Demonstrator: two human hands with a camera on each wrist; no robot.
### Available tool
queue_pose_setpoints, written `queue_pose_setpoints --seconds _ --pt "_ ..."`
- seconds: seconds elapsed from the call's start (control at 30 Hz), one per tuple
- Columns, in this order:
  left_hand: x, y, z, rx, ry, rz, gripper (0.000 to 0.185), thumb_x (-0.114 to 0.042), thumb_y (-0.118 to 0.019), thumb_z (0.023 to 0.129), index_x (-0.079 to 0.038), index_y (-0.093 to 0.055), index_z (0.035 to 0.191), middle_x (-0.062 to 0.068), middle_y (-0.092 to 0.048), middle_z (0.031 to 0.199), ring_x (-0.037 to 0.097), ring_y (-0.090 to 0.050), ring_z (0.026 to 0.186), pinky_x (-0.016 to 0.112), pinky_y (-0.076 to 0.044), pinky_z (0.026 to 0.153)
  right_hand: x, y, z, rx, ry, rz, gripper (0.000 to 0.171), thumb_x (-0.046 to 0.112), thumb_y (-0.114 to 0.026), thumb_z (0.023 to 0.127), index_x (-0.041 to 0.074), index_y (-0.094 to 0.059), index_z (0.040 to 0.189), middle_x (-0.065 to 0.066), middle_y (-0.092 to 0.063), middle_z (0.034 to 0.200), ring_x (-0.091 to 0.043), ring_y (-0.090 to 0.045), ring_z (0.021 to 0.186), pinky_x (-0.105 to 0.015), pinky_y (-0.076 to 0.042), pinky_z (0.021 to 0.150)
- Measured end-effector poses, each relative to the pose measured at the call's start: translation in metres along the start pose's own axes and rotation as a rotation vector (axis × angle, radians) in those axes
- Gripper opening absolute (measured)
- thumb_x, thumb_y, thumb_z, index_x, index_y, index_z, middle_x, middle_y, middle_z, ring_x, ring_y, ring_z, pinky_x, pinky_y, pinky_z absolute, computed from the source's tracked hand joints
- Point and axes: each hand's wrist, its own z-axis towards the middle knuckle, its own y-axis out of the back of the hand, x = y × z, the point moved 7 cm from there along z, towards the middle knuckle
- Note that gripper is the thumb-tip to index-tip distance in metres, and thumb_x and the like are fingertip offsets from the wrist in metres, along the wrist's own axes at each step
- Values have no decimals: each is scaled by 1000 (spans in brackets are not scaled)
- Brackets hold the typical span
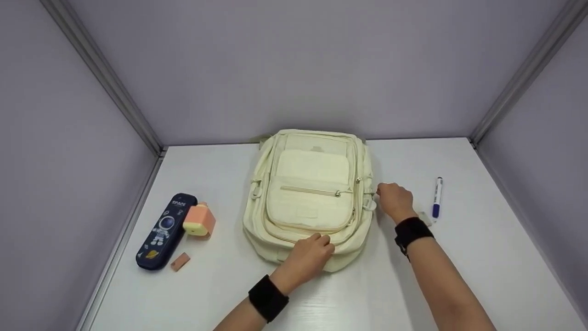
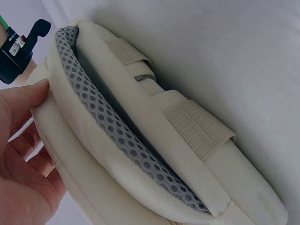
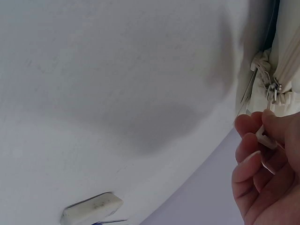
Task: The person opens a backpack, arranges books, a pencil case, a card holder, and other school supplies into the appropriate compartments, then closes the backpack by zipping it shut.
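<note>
A cream backpack (image 1: 308,172) lies front side up on the white table. My left hand (image 1: 305,259) grips its near end. In the left wrist view, the left thumb (image 2: 35,93) presses the cream fabric near a grey mesh-lined strap (image 2: 117,136), with the other fingers partly hidden by the bag. At the backpack's right side, my right hand (image 1: 396,201) pinches a zipper pull between thumb and index finger. The right wrist view shows the metal zipper slider (image 3: 273,88) just above those fingertips, and a pale plastic piece (image 3: 266,139) against the curled fingers.
To the left lie a navy pencil case (image 1: 165,232) with an astronaut print, a pink and yellow block-shaped object (image 1: 200,220) and a small pinkish block (image 1: 180,261). On the right are a blue-capped marker (image 1: 437,197) and a whitish eraser (image 3: 93,208). Grey partition walls (image 1: 317,69) surround the table.
</note>
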Motion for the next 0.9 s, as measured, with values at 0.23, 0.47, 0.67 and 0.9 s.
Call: queue_pose_setpoints --seconds 0.23,0.47,0.67,0.9 --pt "20 12 -9 -93 54 -95 10 -23 -71 93 -19 -75 85 -3 -61 82 15 -59 80 34 -49 80 -1 1 -2 79 -13 82 21 11 -57 99 0 -71 109 -21 -69 104 -41 -65 90 -55 -52 71" --pt "49 19 -19 -183 119 -62 11 -21 -79 84 -15 -70 87 3 -56 94 20 -55 91 36 -46 84 17 15 3 -1 23 142 32 6 -56 98 -6 -56 127 -28 -60 120 -45 -60 103 -56 -48 84" --pt "55 13 -23 -124 121 -91 26 -26 -82 80 -19 -67 100 9 -59 112 25 -54 111 45 -44 96 46 24 4 -90 211 142 47 2 -58 97 -4 -44 142 -27 -48 137 -44 -46 125 -56 -39 99" --pt "56 0 -27 -2 162 -82 25 -35 -74 87 -30 -69 111 9 -55 131 30 -47 128 66 -32 101 57 19 2 -108 293 59 50 4 -65 94 -3 -48 140 -25 -56 130 -43 -52 120 -56 -41 97"
